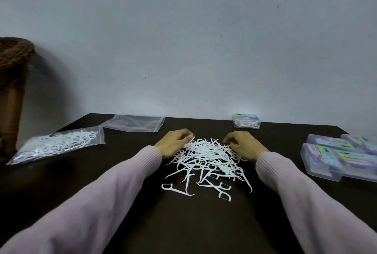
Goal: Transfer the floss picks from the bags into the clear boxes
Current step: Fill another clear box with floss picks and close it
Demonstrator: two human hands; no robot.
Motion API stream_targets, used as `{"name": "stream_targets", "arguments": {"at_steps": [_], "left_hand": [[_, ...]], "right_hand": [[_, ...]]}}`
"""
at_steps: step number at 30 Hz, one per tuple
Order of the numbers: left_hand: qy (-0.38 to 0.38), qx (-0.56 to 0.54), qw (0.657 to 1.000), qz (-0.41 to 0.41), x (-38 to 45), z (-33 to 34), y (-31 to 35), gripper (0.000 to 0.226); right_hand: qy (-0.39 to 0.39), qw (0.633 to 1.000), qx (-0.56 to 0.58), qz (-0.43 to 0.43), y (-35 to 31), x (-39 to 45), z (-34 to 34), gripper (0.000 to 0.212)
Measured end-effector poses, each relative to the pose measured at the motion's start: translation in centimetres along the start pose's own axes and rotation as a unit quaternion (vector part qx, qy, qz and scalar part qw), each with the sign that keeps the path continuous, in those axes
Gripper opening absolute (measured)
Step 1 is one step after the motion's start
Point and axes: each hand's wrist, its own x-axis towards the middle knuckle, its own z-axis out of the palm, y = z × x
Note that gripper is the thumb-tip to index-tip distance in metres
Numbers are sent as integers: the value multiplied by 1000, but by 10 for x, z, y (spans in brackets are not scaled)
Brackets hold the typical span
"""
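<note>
Item: dark table (126,202). On it we logged a loose pile of floss picks (206,157) at centre; a filled bag (59,144) and an emptied bag (134,123) far left; clear boxes (342,157) right, one filled box (246,121) at the back. Our left hand (175,141) and right hand (242,145), fingers curled, flanked the pile; whether they gripped picks we could not tell.

Plain room, likely a home – a dark table (61,182) is set against a bare, pockmarked pale-blue wall (183,39), with a woven wicker piece (14,53) seen at left. Exact room type cannot be told.
</note>
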Motion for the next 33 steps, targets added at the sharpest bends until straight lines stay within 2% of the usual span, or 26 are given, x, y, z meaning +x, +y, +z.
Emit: {"name": "stream_targets", "arguments": {"at_steps": [2, 4, 7, 9, 10, 13, 15, 19, 24, 26, 29, 31, 33], "left_hand": [[-55, -7, 998, 0, -3, -7, 1, 52], [-111, 0, 994, -17, -7, -14, -1, 73], [-197, 52, 978, -36, -15, -22, -2, 121], [-257, 113, 959, -47, -22, -25, 4, 156], [-278, 146, 948, -51, -25, -25, 6, 160], [-303, 214, 926, -66, -33, -19, 9, 141], [-302, 240, 920, -69, -35, -16, 10, 140], [-293, 239, 923, -69, -33, -16, 17, 133], [-262, 221, 937, -70, -27, -15, 18, 124], [-245, 203, 945, -73, -22, -14, 15, 122], [-220, 174, 957, -70, -16, -11, 9, 123], [-205, 154, 964, -68, -14, -10, 8, 132], [-157, 120, 978, -65, -9, -8, 12, 143]], "right_hand": [[-56, 998, 17, -9, 3, -2, -5, 37], [-161, 985, 57, -6, 1, -8, -10, 74], [-268, 963, 0, 19, -9, -19, -17, 129], [-301, 950, -78, 37, -16, -27, -18, 141], [-306, 945, -107, 38, -20, -31, -19, 138], [-326, 932, -153, 32, -27, -43, -19, 132], [-333, 928, -168, 21, -30, -48, -18, 132], [-341, 935, -97, 2, -32, -48, -19, 129], [-365, 928, -77, -16, -30, -52, -19, 108], [-336, 940, -60, -20, -24, -56, -15, 95], [-213, 977, -8, 2, -11, -55, -5, 75], [-140, 990, 14, 17, -8, -54, 6, 71], [-98, 995, -3, 32, -7, -56, 17, 71]]}}
